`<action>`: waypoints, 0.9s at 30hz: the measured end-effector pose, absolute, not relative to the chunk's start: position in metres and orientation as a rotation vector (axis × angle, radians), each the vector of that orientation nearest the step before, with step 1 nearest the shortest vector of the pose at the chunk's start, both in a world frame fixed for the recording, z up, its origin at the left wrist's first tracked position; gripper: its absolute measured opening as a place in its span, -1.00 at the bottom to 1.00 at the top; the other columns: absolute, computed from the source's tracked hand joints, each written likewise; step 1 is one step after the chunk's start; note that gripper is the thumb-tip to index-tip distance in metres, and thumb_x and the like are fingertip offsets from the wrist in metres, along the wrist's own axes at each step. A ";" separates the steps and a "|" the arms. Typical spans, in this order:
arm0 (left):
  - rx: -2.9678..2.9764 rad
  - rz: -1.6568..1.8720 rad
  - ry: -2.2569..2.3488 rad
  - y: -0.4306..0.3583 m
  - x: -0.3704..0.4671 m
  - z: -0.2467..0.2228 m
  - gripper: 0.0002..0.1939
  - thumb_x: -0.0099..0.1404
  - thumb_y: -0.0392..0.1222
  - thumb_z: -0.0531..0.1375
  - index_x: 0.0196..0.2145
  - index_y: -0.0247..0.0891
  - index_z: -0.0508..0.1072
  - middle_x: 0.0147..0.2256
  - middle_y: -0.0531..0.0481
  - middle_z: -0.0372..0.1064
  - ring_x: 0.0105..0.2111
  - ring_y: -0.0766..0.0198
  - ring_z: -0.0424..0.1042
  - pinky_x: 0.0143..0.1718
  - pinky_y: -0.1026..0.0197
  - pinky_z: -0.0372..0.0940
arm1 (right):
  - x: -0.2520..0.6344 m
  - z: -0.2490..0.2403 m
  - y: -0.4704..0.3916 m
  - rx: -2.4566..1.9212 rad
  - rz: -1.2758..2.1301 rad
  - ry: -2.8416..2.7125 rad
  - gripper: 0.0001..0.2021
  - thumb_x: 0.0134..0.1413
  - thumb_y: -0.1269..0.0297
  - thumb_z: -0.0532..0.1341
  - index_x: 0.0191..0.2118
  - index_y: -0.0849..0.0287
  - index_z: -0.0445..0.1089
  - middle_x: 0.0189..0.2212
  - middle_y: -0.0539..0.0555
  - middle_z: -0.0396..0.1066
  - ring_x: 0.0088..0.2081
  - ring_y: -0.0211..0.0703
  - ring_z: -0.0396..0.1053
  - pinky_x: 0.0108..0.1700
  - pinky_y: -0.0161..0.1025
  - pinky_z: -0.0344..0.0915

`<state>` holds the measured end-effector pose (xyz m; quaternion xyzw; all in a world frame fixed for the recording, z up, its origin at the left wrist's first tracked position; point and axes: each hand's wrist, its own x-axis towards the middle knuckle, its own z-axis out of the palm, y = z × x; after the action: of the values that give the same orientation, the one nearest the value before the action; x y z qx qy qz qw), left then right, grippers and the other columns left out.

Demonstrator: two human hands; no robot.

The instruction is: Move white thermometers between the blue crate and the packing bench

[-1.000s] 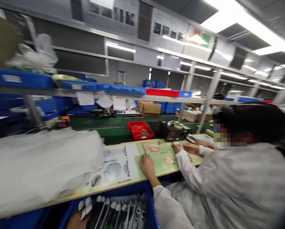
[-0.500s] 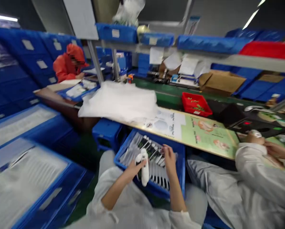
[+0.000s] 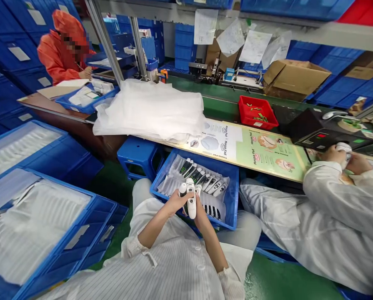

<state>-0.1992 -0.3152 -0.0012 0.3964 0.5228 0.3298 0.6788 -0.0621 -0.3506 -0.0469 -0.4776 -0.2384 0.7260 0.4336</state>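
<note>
Several white handheld devices point(image 3: 191, 202) are bunched together above a blue bin point(image 3: 236, 208) on my lap. My left hand point(image 3: 175, 203) is closed around them from the left, its thumb across the front one. On the right side my right hand point(image 3: 200, 212) is closed against the same bunch, its fingers partly hidden behind. Inside the bin, more devices point(image 3: 216, 186), some white and some black with green, lie in a slanting row on translucent wrapping point(image 3: 173, 183).
White foam sheets point(image 3: 151, 108) and printed mats point(image 3: 267, 154) cover the bench. A red tray point(image 3: 257, 111) stands behind. A blue stool point(image 3: 136, 155) and stacked bins point(image 3: 80, 208) are at left. A person in white sits right; another in orange point(image 3: 61, 54) works far left.
My right hand has moved from over the bin's row to the bunch of devices in my left hand. The camera view has tilted downward.
</note>
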 end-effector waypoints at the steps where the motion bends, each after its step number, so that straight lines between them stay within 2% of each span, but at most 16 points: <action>1: 0.896 0.739 1.165 -0.314 -0.200 -0.002 -0.47 0.28 0.32 0.44 -0.12 -0.21 0.65 -0.36 -0.13 0.60 -0.31 -0.03 0.61 -0.53 0.16 0.42 | -0.062 -0.051 -0.351 -1.209 1.792 -0.604 -0.15 0.15 -0.62 0.24 0.13 0.09 0.59 -0.19 0.17 0.67 -0.07 0.24 0.63 -0.06 0.08 0.59; 3: 0.923 0.767 1.162 -0.310 -0.201 -0.005 -0.49 0.27 0.27 0.47 -0.07 -0.21 0.68 -0.30 -0.14 0.65 -0.17 -0.09 0.66 -0.33 0.08 0.56 | -0.062 -0.057 -0.350 -1.278 1.674 -0.641 -0.19 0.14 -0.58 0.28 0.14 0.06 0.59 -0.09 0.17 0.68 0.06 0.25 0.61 0.03 0.07 0.57; 5: 0.933 0.828 1.155 -0.305 -0.202 -0.009 -0.52 0.29 0.21 0.48 -0.05 -0.22 0.69 -0.19 -0.16 0.69 -0.01 -0.12 0.66 -0.02 -0.01 0.60 | -0.059 -0.062 -0.345 -1.358 1.473 -0.677 -0.24 0.13 -0.51 0.33 0.18 0.01 0.55 0.05 0.14 0.66 0.19 0.22 0.56 0.11 0.02 0.54; 7: 0.883 0.887 1.116 -0.299 -0.202 -0.013 -0.54 0.32 0.20 0.47 -0.04 -0.22 0.70 -0.09 -0.20 0.71 0.06 -0.12 0.66 0.15 -0.07 0.55 | -0.051 -0.064 -0.337 -1.430 1.301 -0.692 -0.26 0.09 -0.44 0.38 0.20 -0.01 0.50 0.08 0.14 0.65 0.13 0.17 0.58 0.04 -0.04 0.55; 8: 0.845 0.902 1.090 -0.296 -0.201 -0.014 -0.53 0.33 0.21 0.46 -0.04 -0.21 0.69 -0.06 -0.21 0.70 0.04 -0.13 0.68 0.17 -0.09 0.55 | -0.046 -0.063 -0.333 -1.461 1.260 -0.686 -0.26 0.07 -0.43 0.40 0.17 0.01 0.49 0.02 0.14 0.66 0.00 0.13 0.62 -0.06 -0.06 0.56; 9: 0.811 0.907 1.068 -0.294 -0.201 -0.016 -0.52 0.34 0.24 0.44 -0.03 -0.22 0.68 -0.05 -0.23 0.70 0.00 -0.13 0.69 0.15 -0.11 0.56 | -0.041 -0.062 -0.330 -1.486 1.256 -0.678 -0.28 0.06 -0.44 0.40 0.11 0.03 0.49 -0.09 0.14 0.67 -0.16 0.08 0.62 -0.19 -0.08 0.55; 11: 0.779 0.906 1.058 -0.291 -0.201 -0.018 -0.46 0.37 0.30 0.41 0.01 -0.21 0.66 -0.05 -0.24 0.70 -0.10 -0.12 0.72 0.09 -0.14 0.59 | -0.031 -0.059 -0.325 -1.503 1.318 -0.692 -0.35 0.13 -0.48 0.33 -0.05 0.06 0.50 -0.33 0.09 0.61 -0.45 -0.05 0.48 -0.40 -0.13 0.45; 13: 0.802 0.904 1.093 -0.289 -0.202 -0.019 -0.42 0.37 0.35 0.40 0.02 -0.22 0.65 -0.08 -0.24 0.70 -0.17 -0.11 0.72 0.03 -0.13 0.60 | -0.026 -0.055 -0.324 -1.483 1.341 -0.741 -0.37 0.23 -0.51 0.24 -0.21 0.05 0.46 -0.48 0.04 0.51 -0.57 -0.14 0.32 -0.49 -0.16 0.35; 15: 0.830 0.898 1.126 -0.288 -0.201 -0.021 -0.41 0.36 0.38 0.40 -0.03 -0.23 0.66 -0.11 -0.25 0.70 -0.19 -0.11 0.72 -0.02 -0.12 0.60 | -0.026 -0.051 -0.324 -1.456 1.305 -0.789 -0.37 0.28 -0.51 0.19 -0.28 0.03 0.43 -0.55 0.00 0.42 -0.59 -0.16 0.27 -0.51 -0.18 0.29; 18: 0.857 0.898 1.200 -0.286 -0.195 -0.023 -0.44 0.36 0.38 0.38 -0.16 -0.23 0.66 -0.20 -0.21 0.68 -0.18 -0.09 0.69 -0.05 -0.07 0.59 | -0.034 -0.043 -0.323 -1.453 1.295 -0.804 -0.37 0.29 -0.52 0.16 -0.22 0.02 0.46 -0.61 -0.06 0.33 -0.58 -0.12 0.27 -0.50 -0.18 0.28; 22: 0.942 0.886 1.281 -0.285 -0.186 -0.022 -0.45 0.36 0.41 0.38 -0.17 -0.19 0.63 -0.27 -0.14 0.63 -0.18 -0.04 0.64 -0.14 0.05 0.53 | -0.042 -0.033 -0.320 -1.512 1.367 -0.866 -0.38 0.04 -0.44 0.43 -0.11 0.04 0.49 -0.63 -0.11 0.32 -0.59 -0.11 0.26 -0.51 -0.17 0.26; 25: 0.964 0.827 1.238 -0.287 -0.183 -0.023 -0.37 0.35 0.49 0.34 -0.13 -0.20 0.60 -0.37 -0.09 0.57 -0.38 0.07 0.56 -0.33 0.11 0.45 | -0.035 -0.032 -0.322 -1.527 1.451 -0.829 -0.42 -0.09 -0.29 0.57 -0.18 0.07 0.50 -0.57 -0.07 0.40 -0.54 -0.13 0.30 -0.47 -0.19 0.28; 27: 0.932 0.772 1.229 -0.288 -0.184 -0.027 -0.32 0.38 0.55 0.26 -0.13 -0.20 0.58 -0.50 -0.01 0.46 -0.58 0.20 0.37 -0.49 0.14 0.31 | -0.027 -0.037 -0.326 -1.527 1.478 -0.736 -0.43 -0.13 -0.24 0.59 -0.19 0.11 0.54 -0.47 -0.01 0.51 -0.46 -0.10 0.40 -0.42 -0.20 0.33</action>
<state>-0.1844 -0.2880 -0.0273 0.4105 0.5412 0.3397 0.6505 -0.0266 -0.3260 -0.0372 -0.6125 -0.2953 0.5929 0.4314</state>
